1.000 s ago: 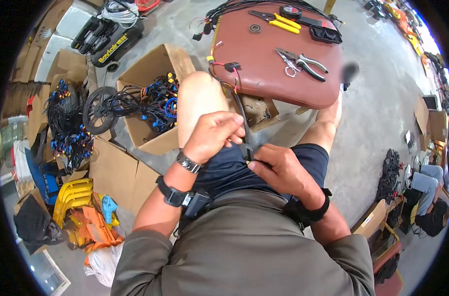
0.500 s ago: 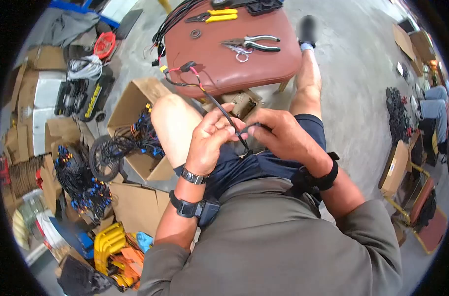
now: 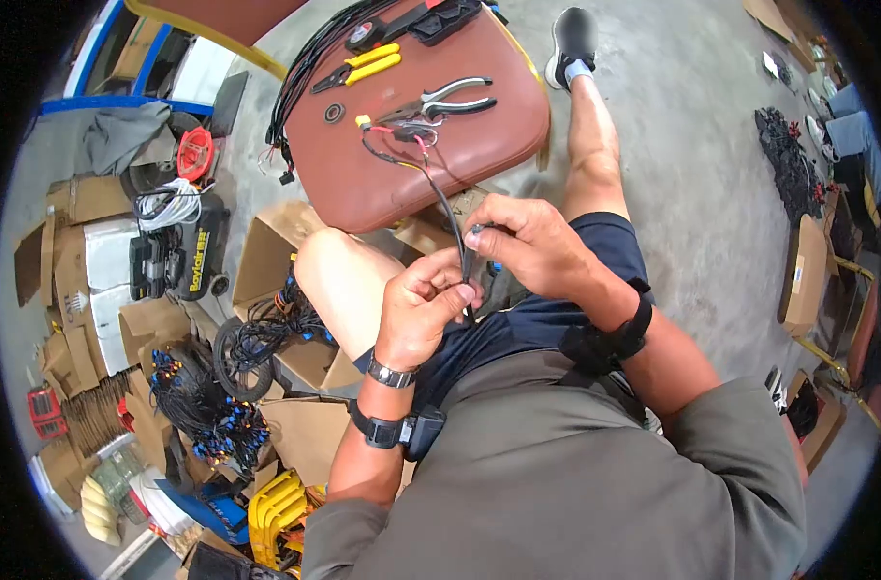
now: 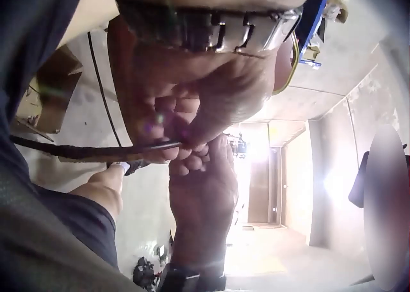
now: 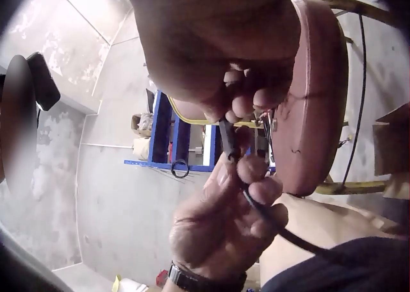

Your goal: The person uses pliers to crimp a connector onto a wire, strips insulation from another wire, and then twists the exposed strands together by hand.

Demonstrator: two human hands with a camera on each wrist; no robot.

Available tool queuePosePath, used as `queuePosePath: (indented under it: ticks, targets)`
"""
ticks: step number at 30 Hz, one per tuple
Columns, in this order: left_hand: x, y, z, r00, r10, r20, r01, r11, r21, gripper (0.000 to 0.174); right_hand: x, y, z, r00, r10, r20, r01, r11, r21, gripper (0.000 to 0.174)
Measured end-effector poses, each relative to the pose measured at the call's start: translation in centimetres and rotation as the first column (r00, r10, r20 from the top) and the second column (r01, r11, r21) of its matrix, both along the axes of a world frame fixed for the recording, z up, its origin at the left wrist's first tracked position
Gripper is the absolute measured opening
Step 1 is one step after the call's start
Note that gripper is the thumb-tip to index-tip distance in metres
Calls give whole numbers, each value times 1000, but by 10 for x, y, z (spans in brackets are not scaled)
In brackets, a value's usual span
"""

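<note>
A black cable [image 3: 447,205] runs from the red padded seat down to the lap. My left hand [image 3: 423,307] pinches it between thumb and fingers; in the left wrist view the cable [image 4: 96,152] passes into the left hand's fingertips. Just above and to the right, my right hand [image 3: 537,246] pinches a small dark piece at the cable, seen in the right wrist view as a dark sleeve-like piece [image 5: 228,138] between both hands. The cable's far end, with a yellow connector [image 3: 363,122] and red wires, lies on the seat [image 3: 363,193].
On the seat lie grey-handled pliers [image 3: 450,104], a yellow-handled tool [image 3: 373,64], a small ring [image 3: 334,113] and a tape roll [image 3: 365,36]. Left of the legs stands a cardboard box [image 3: 266,246] with cables, near a wheel [image 3: 230,362].
The right hand has moved up along the cable, above the left hand. The left thumb has closed onto the cable. The head view has shifted, so the seat appears farther left.
</note>
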State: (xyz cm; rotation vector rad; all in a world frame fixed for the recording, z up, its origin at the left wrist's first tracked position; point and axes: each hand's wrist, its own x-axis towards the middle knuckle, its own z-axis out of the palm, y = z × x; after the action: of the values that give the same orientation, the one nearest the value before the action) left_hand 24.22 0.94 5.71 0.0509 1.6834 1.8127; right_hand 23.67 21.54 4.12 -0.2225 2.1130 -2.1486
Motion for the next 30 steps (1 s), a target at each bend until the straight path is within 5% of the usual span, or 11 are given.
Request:
queuePosePath:
  ticks: [9,14,19,24,27,30]
  targets:
    - [10,-1,-3,995,3,95,-12,995,100,54,-32,3,-16,993,-89,83,95,993,-73,15]
    - [7,2,-5,1000,-12,3,12,1000,-22,46,-48,18,-8,990,-7,140,16,998,-59,15]
    - [9,0,-17,971,238,-1,-237,968,87,32,-36,24,11,974,62,218,-43,995,-92,10]
    - [5,0,-9,957,290,13,-290,952,94,30,-8,5,2,988,152,6,-152,988,-9,6]
    - [7,0,-8,955,295,36,-297,951,88,29,7,-10,5,963,253,86,-229,948,-222,4]
    - [9,-3,-10,940,335,65,-339,938,76,28,10,-16,8,951,305,48,-295,944,-150,5]
